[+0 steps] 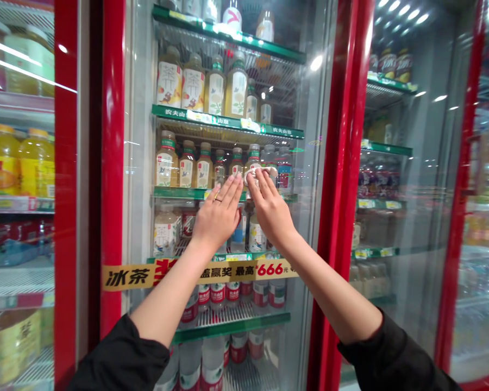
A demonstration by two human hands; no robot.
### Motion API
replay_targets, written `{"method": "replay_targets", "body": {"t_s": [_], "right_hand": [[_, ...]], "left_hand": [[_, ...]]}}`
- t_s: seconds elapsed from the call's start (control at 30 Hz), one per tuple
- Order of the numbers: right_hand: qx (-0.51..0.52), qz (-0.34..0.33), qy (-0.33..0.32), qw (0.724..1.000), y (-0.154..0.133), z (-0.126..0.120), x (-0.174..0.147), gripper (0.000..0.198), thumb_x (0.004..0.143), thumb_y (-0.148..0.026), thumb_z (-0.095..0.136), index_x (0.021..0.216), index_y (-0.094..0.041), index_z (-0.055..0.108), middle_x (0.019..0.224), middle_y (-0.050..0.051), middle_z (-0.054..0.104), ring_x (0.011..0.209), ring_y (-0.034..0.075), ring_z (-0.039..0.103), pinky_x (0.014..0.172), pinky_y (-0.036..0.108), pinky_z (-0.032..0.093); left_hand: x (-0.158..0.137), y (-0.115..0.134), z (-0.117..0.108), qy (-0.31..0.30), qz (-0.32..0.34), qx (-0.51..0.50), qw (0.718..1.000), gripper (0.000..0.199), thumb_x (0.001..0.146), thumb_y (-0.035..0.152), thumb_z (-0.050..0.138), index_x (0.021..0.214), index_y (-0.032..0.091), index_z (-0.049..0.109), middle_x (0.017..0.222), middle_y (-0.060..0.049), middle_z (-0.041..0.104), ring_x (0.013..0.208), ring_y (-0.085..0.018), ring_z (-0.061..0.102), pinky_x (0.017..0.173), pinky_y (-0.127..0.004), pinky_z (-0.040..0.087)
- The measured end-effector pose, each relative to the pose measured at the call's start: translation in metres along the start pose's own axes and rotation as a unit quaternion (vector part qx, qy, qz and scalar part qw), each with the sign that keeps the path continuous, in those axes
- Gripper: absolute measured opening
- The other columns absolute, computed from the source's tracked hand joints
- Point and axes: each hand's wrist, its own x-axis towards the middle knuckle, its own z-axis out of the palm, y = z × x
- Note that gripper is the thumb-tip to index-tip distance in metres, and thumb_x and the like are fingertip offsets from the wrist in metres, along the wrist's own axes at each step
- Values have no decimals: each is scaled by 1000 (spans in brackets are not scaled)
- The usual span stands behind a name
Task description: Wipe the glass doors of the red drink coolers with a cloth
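Both my hands reach out to the glass door [309, 163] of a red-framed drinks cooler. My left hand [219, 217], with a ring on one finger, lies flat toward the glass with its fingers stretched out. Just right of it, my right hand [272, 212] presses a crumpled white cloth [272, 172] against the pane under its fingertips. Part of the cloth is hidden beneath those fingers. Behind the glass, a row of tea bottles [186, 169] stands on a green-edged shelf near my hands.
A beige printed strip [228, 276] crosses the door below my hands. The door's red frame [113, 136] runs down the left, and another red post [346, 136] stands at right. Neighbouring coolers hold yellow juice bottles [36, 163] at left and more drinks at right.
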Motion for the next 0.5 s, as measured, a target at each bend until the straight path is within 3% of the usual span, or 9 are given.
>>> {"method": "replay_targets", "body": {"t_s": [0.2,0.33,0.5], "right_hand": [[-7,23,-3,1000,12,-15,19,75,102,1,34,175,-17,33,182,12,38,171,30,34,138,53,42],[0,52,-11,999,6,-13,0,77,101,1,33,176,-16,32,181,15,40,170,33,35,136,55,46],[16,13,-28,999,-4,-9,7,84,98,3,36,177,-23,28,183,8,38,172,31,32,137,57,43]], "left_hand": [[3,-3,-5,-28,2,-16,999,83,112,23,36,176,16,-16,186,-11,20,172,-25,27,141,-49,26],[-1,-9,-18,-62,20,-23,998,77,112,24,37,180,14,0,186,-11,22,173,-25,24,141,-47,27],[-18,-28,-40,-77,27,-25,996,81,111,22,39,180,19,-3,186,-8,21,173,-25,24,142,-48,24]]}}
